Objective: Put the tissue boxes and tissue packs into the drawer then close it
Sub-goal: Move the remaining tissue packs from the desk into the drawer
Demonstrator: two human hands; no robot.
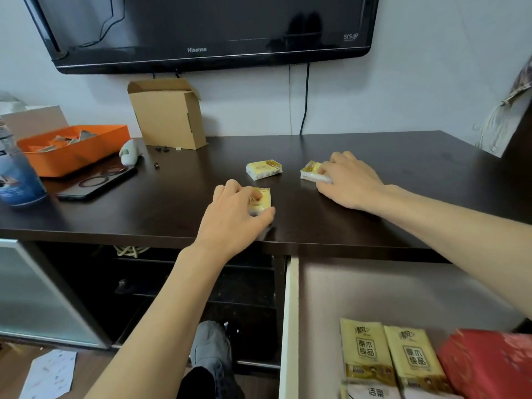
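- On the bench (374, 156): left hand (236, 214) grasps 1 tissue pack (263, 198); right hand (349, 180) grasps another pack (309, 169).
- Between them: third pack (264, 169), untouched.
- Drawer (289, 312): open.

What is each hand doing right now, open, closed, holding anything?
Left hand: closed around a small tissue pack near the tabletop's front edge.
Right hand: closed on another tissue pack, farther back on the tabletop.

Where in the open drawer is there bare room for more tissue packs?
The drawer floor is bare from the cabinet edge forward to the two yellow packs and red box. The front right is crowded.
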